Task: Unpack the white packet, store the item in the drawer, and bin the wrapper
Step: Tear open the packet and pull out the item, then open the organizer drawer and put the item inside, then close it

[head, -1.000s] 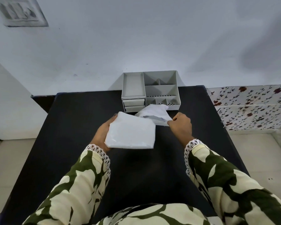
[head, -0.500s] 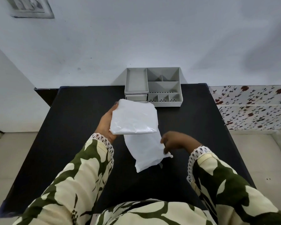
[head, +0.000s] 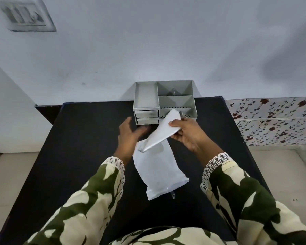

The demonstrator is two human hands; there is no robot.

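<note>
Centrally, the right hand pinches the white item above the empty wrapper lying on the desk; the left hand hovers released before the drawer.

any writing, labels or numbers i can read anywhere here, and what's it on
None can be read.
White item in the right hand: plain, no print showing.
Empty wrapper on the black table: plain white, no label visible.
Grey organiser and its drawers: no markings.
Wall switch plate: too blurred to tell whether it carries any marking.
</note>
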